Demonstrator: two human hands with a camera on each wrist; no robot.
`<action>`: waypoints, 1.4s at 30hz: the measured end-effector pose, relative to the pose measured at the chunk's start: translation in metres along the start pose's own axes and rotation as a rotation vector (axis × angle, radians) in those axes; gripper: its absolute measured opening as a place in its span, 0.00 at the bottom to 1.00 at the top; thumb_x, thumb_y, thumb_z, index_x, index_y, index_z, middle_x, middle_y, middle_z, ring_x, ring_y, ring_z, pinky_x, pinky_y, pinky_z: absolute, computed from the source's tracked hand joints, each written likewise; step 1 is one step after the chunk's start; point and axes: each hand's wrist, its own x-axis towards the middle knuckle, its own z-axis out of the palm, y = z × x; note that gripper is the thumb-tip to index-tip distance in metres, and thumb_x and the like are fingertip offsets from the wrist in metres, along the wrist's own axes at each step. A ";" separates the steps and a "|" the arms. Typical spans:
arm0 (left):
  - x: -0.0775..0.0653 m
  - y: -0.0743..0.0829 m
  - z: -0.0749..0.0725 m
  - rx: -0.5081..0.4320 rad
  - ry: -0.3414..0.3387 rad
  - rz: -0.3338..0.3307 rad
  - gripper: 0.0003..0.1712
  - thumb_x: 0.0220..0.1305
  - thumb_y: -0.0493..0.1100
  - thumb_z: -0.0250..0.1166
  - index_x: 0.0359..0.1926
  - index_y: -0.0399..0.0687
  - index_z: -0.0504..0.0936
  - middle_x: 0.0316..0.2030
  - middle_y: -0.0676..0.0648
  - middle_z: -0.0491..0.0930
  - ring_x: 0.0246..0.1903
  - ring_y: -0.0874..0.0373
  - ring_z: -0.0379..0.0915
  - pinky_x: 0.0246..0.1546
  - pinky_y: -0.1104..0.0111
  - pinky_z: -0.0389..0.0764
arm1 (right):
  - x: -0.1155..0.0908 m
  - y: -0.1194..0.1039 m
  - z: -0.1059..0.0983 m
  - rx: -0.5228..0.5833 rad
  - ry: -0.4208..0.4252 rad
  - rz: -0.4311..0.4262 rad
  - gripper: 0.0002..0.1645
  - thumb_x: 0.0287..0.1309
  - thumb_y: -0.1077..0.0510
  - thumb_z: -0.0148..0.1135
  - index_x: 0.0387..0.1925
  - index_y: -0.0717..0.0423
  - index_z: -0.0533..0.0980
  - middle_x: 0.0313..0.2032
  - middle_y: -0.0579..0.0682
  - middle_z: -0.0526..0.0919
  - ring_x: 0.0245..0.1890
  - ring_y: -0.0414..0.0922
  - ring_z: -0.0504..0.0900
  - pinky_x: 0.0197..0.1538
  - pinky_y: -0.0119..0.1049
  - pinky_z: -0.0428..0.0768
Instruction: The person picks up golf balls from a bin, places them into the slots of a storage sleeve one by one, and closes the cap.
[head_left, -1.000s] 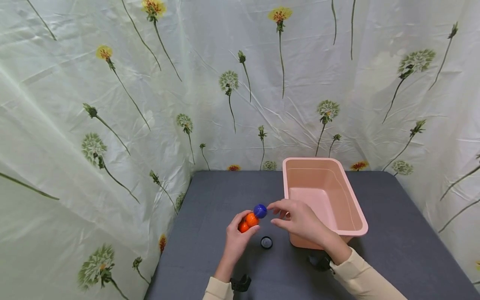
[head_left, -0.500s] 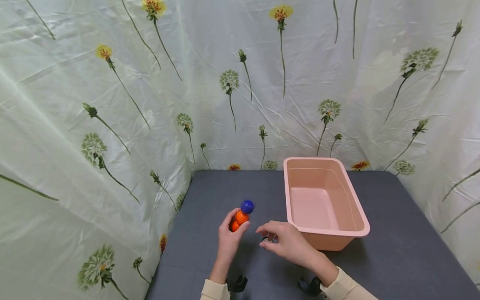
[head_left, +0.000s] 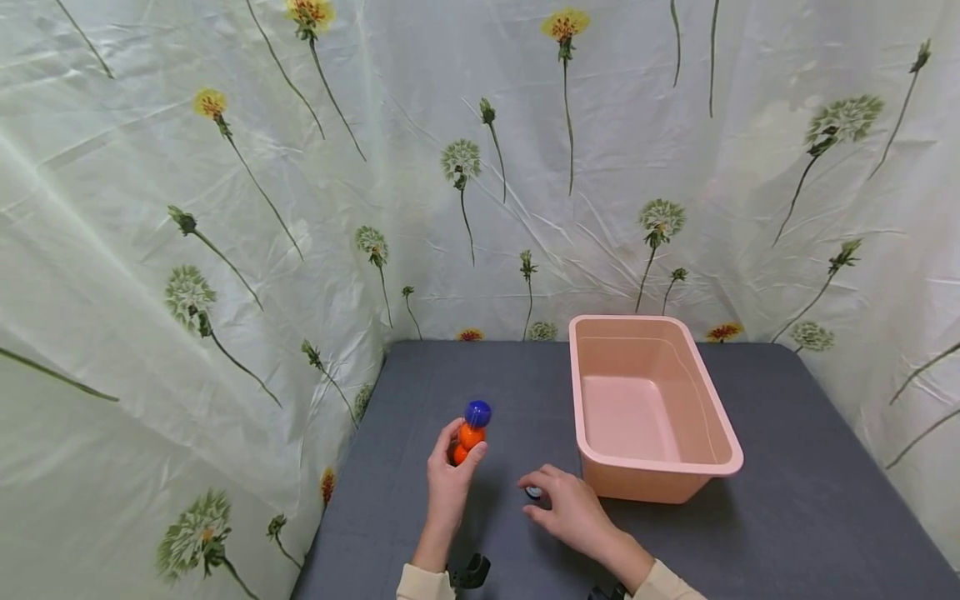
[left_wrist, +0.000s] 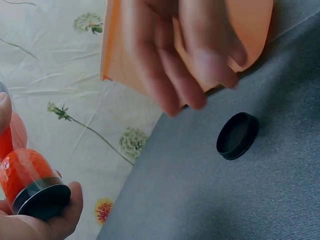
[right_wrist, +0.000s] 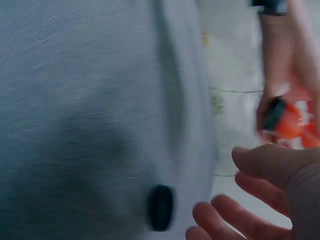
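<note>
Left hand [head_left: 447, 483] grips ball tube [left_wrist: 29, 175] — likely light, slick; empty right hand [head_left: 567, 507] hovers near black cap [left_wrist: 238, 136] — best rim-pinched.

The cap [left_wrist: 239, 137] lies on the table [head_left: 431, 375], left of the bin [head_left: 637, 485].

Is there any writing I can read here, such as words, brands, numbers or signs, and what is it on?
None: no readable text in any view.
Clear container in the left hand: no lettering seen.
Loose black cap: none seen.
Pink bin: none seen.
Black wrist device: too small to tell.
</note>
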 end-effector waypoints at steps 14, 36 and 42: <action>-0.002 -0.006 0.000 0.013 0.037 -0.017 0.27 0.56 0.41 0.77 0.58 0.51 0.82 0.51 0.47 0.77 0.51 0.47 0.75 0.50 0.65 0.77 | -0.004 0.032 0.034 -0.109 0.174 0.167 0.30 0.43 0.55 0.81 0.52 0.47 0.82 0.35 0.41 0.72 0.26 0.32 0.68 0.26 0.28 0.68; -0.005 -0.017 0.003 -0.104 0.033 -0.105 0.28 0.57 0.35 0.76 0.59 0.46 0.81 0.53 0.43 0.79 0.52 0.47 0.72 0.49 0.70 0.77 | 0.005 0.046 0.048 -0.179 0.152 0.260 0.31 0.42 0.47 0.83 0.50 0.47 0.83 0.33 0.41 0.66 0.26 0.36 0.68 0.28 0.32 0.69; -0.006 -0.014 0.001 -0.118 -0.004 -0.104 0.28 0.56 0.36 0.76 0.59 0.45 0.81 0.54 0.44 0.80 0.52 0.47 0.72 0.50 0.69 0.77 | 0.005 0.047 0.049 -0.170 0.151 0.261 0.28 0.43 0.47 0.83 0.48 0.46 0.83 0.31 0.40 0.66 0.25 0.36 0.67 0.28 0.31 0.68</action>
